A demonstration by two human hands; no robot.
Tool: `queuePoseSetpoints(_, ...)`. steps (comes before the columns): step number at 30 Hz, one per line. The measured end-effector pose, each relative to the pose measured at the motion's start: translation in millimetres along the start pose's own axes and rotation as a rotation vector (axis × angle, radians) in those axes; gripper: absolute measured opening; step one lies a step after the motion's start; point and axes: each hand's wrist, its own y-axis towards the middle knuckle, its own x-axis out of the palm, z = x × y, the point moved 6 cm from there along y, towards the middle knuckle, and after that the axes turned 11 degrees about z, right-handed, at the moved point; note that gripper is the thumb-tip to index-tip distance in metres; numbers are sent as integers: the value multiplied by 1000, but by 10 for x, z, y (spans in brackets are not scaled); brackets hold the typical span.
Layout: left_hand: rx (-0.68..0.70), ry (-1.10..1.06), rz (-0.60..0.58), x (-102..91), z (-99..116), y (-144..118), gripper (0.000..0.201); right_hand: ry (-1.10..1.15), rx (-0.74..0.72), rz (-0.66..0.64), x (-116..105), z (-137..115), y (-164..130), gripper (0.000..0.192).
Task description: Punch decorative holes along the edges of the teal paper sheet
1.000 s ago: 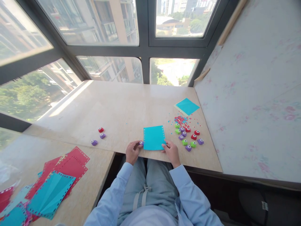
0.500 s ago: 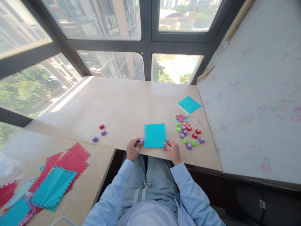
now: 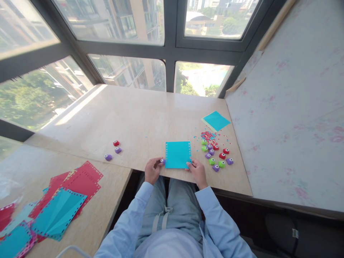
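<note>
A square sheet of blue paper [image 3: 177, 154] lies at the table's front edge, with punched holes along its left, right and top borders. My left hand [image 3: 152, 170] is closed on a small purple craft punch [image 3: 162, 161], which sits at the sheet's lower left edge. At the lower right corner my right hand [image 3: 197, 172] pinches the paper between thumb and fingers. Right of the sheet stands a group of small punches in purple, green and red [image 3: 222, 156]. Behind them is a heap of tiny red and blue paper bits [image 3: 208, 136].
Two purple punches [image 3: 108, 157] and a red punch [image 3: 116, 143] stand on the left of the table. A stack of blue sheets [image 3: 216, 120] lies at the back right. Hole-edged red sheets [image 3: 86, 178] and blue sheets [image 3: 59, 212] overlap on the left table. A wallpapered wall [image 3: 292, 118] bounds the right side.
The view has shifted slightly. Both hands, the purple punch and the blue sheet keep nearly the same places relative to each other.
</note>
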Motion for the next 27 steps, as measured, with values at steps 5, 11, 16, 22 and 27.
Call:
queuePoseSetpoints(5, 32, 35, 31, -13, 51, 1, 18, 12, 6, 16, -18, 46, 14, 55)
queuePoseSetpoints(11, 63, 42, 39, -2, 50, -10, 18, 22, 5, 16, -27, 49, 13, 52)
queuePoseSetpoints(16, 85, 54, 50, -7, 60, -19, 18, 20, -10, 11, -33, 57, 25, 55)
queuePoseSetpoints(22, 117, 81, 35, -13, 103, -25, 19, 23, -6, -3, -17, 40, 16, 52)
queuePoseSetpoints(27, 113, 78, 40, -13, 99, -29, 19, 24, 3, 21, -19, 39, 21, 51)
